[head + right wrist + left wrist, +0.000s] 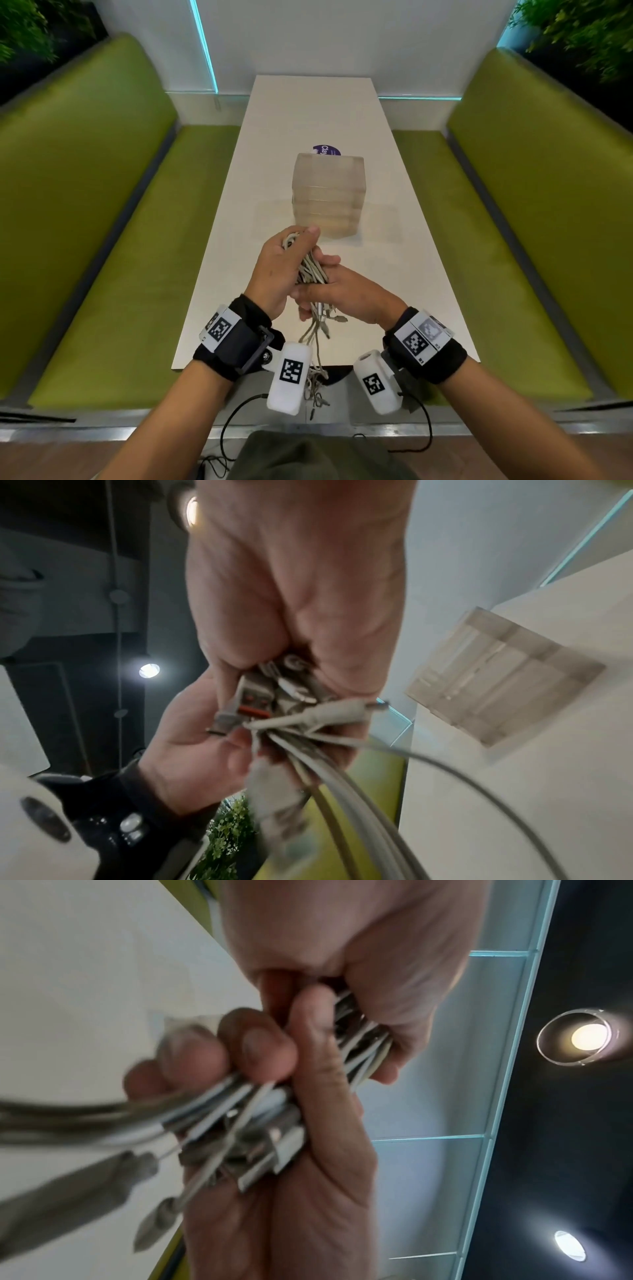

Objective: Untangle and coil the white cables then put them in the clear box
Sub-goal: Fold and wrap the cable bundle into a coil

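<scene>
A bundle of white cables (309, 266) is held upright above the near end of the white table (308, 113). My left hand (297, 253) grips its upper loops, thumb on top. My right hand (319, 279) is curled round the bundle just below. Several loose plug ends (318, 344) hang down past the table's front edge. The clear box (329, 195) stands on the table just beyond my hands. In the left wrist view both hands clamp the cables (240, 1107). In the right wrist view plugs and cables (308, 715) stick out of my right fist, with the clear box (503, 680) behind.
A purple round sticker (327, 150) lies behind the box. Green padded benches run along the left (120, 240) and right (513, 240) of the narrow table. Black wrist-camera leads (236, 421) hang below my arms.
</scene>
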### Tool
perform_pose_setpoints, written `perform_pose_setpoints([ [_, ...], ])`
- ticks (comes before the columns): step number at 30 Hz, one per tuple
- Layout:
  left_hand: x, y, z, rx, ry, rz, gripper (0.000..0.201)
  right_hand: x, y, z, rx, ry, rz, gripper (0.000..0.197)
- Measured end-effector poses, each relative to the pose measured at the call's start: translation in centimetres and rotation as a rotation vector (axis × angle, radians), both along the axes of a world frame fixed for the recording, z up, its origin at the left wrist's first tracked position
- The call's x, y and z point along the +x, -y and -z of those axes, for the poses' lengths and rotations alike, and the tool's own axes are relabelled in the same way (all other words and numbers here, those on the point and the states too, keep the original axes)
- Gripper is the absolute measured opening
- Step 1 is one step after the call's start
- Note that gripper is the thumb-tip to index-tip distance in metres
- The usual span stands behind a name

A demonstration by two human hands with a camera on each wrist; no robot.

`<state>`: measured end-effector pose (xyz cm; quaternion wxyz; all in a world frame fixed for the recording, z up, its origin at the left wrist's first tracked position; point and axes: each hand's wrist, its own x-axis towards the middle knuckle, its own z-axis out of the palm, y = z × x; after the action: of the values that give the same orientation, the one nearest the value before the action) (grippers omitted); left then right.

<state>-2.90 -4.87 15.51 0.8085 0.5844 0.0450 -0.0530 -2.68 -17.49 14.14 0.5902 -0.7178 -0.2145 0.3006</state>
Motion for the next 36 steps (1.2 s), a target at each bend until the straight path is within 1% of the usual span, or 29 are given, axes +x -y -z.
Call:
perform_pose_setpoints([
  [2,-0.1,0.0,0.0,0.035,0.005,0.036,0.021,-0.1,0.1,0.2,0.032,-0.012,-0.015,0.015],
  [3,-0.2,0.0,0.0,0.051,0.009,0.048,0.025,-0.1,0.1,0.4,0.045,-0.027,-0.012,0.014],
  [6,-0.1,0.0,-0.1,0.092,0.034,0.058,0.029,-0.3,0.2,0.7,0.101,-0.078,-0.011,0.003],
  [9,0.0,0.0,0.0,0.125,0.059,0.057,0.030,-0.3,0.2,0.9,0.111,-0.074,-0.008,0.011],
  [12,0.1,-0.1,0.1,0.121,0.063,0.080,0.030,-0.3,0.1,0.8,0.120,-0.065,-0.007,0.001],
  [14,0.1,-0.2,0.2,0.096,0.076,0.102,0.030,-0.2,0.2,0.7,0.099,-0.044,-0.002,0.014],
  [16,0.3,-0.5,0.5,0.094,0.139,0.116,0.035,-0.1,0.2,0.6,0.036,0.022,0.017,0.026],
  [17,0.4,-0.6,0.8,0.113,0.184,0.134,0.045,-0.1,0.2,0.5,0.022,0.054,0.039,0.028],
  [18,0.5,-0.9,1.2,0.122,0.216,0.167,0.062,0.0,0.3,0.6,0.024,0.072,0.073,0.029],
  [20,0.3,-1.2,2.6,0.102,0.192,0.234,0.096,0.2,0.3,0.7,0.067,0.095,0.151,0.031],
  [21,0.2,-1.4,3.5,0.110,0.161,0.255,0.103,0.4,0.4,0.6,0.106,0.104,0.190,0.032],
  [22,0.0,-1.4,4.3,0.130,0.133,0.277,0.101,0.7,0.4,0.5,0.160,0.101,0.224,0.033],
  [23,-0.3,-1.2,5.1,0.157,0.117,0.309,0.089,0.9,0.5,0.3,0.238,0.061,0.265,0.032],
  [25,-0.8,-0.6,6.0,0.223,0.129,0.379,0.053,1.1,0.5,-0.3,0.400,-0.064,0.345,0.026],
  [26,-1.0,-0.2,6.2,0.251,0.142,0.382,0.034,1.2,0.4,-0.5,0.460,-0.109,0.374,0.024],
  [27,-1.2,0.1,6.2,0.262,0.147,0.366,0.019,1.1,0.3,-0.6,0.505,-0.137,0.397,0.022],
  [28,-1.4,0.4,6.1,0.269,0.149,0.349,0.015,1.1,0.3,-0.7,0.546,-0.157,0.412,0.021],
  [31,-1.4,0.6,5.5,0.272,0.148,0.367,0.020,1.3,0.4,-1.1,0.615,-0.208,0.434,0.023],
  [33,-1.3,0.2,5.1,0.277,0.131,0.406,0.023,1.5,0.7,-1.2,0.631,-0.212,0.438,0.024],
  [36,-1.2,-0.5,4.7,0.276,0.097,0.449,0.020,1.7,0.8,-1.4,0.616,-0.186,0.405,0.024],
])
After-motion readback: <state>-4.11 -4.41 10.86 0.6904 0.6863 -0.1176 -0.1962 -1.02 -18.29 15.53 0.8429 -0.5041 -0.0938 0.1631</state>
